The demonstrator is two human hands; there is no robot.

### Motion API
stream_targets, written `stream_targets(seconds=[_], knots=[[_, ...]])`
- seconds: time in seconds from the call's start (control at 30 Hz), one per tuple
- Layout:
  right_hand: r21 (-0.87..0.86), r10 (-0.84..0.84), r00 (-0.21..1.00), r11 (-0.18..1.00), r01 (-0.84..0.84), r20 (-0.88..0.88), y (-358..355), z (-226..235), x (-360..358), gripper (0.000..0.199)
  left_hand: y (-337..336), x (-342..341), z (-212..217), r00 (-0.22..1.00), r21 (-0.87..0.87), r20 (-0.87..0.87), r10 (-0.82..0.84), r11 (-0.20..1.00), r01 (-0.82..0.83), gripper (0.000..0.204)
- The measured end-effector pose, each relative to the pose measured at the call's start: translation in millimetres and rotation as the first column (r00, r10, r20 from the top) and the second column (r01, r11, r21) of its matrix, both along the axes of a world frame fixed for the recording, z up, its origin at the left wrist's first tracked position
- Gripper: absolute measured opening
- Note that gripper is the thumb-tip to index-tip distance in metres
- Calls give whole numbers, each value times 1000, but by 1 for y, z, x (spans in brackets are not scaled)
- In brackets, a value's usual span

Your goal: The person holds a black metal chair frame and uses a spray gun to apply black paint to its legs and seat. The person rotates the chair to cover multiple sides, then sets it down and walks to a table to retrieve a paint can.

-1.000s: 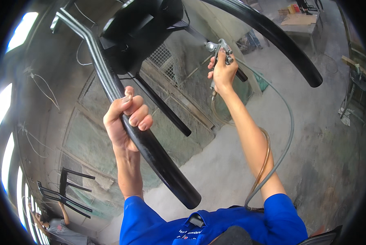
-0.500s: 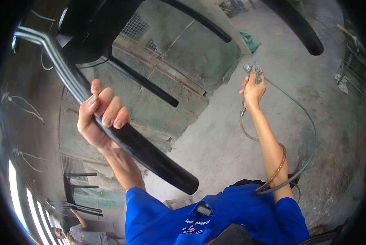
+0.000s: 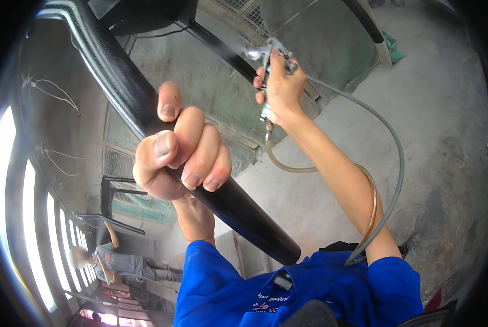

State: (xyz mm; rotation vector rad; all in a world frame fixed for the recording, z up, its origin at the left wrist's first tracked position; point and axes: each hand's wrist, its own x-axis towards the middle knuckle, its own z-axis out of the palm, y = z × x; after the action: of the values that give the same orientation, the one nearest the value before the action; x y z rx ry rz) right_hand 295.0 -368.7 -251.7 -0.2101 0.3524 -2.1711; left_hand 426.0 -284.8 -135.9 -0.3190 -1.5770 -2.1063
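Note:
My left hand (image 3: 187, 150) is wrapped round a glossy black furniture leg (image 3: 249, 220), which slants from the upper left, where it bends, down towards my chest. This leg appears to belong to a chair-like frame with a broad dark panel (image 3: 151, 16) at the top. In my right hand (image 3: 287, 92) is a metal spray gun (image 3: 267, 54), its nozzle facing left towards the frame. A second black leg (image 3: 222, 48) passes behind the gun. From the gun run a grey hose (image 3: 399, 158) and a brownish clear hose (image 3: 287, 168), down along my right forearm.
At the lower left a person in grey (image 3: 121, 261) reaches up to another black frame (image 3: 107, 201). Wire loops (image 3: 53, 91) hang at the left, near bright windows (image 3: 34, 223). Dusty greenish panels (image 3: 331, 43) stand behind, with a green bag (image 3: 394, 48) by a post.
My right hand has swung left and nearer with the spray gun, towards the frame. My left hand and the leg it holds have shifted right and look closer.

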Motion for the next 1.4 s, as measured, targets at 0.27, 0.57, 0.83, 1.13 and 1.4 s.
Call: stream_targets(seconds=[0.27, 0.57, 0.83, 1.13, 1.4], knots=[[344, 91, 994, 937, -68, -53, 30, -126, 19, 26, -10, -6, 0, 998, 46, 14, 57, 997, -58, 26], [537, 70, 899, 821, 194, -432, 122, -184, -39, 45, -27, -45, -18, 927, -9, 103, 360, 933, -361, 20], [-342, -490, 156, 770, 539, -858, 244, -36, -111, 43, -47, -86, -27, 835, -22, 136, 533, 845, -535, 26], [-420, -490, 151, 840, 343, -858, 202, 99, -147, 29, -41, -93, -26, 842, 20, 112, 528, 846, -534, 25], [-426, -491, -99, 619, 659, -866, 192, 124, -207, 29, -29, -86, -21, 819, -19, 127, 559, 827, -562, 24]])
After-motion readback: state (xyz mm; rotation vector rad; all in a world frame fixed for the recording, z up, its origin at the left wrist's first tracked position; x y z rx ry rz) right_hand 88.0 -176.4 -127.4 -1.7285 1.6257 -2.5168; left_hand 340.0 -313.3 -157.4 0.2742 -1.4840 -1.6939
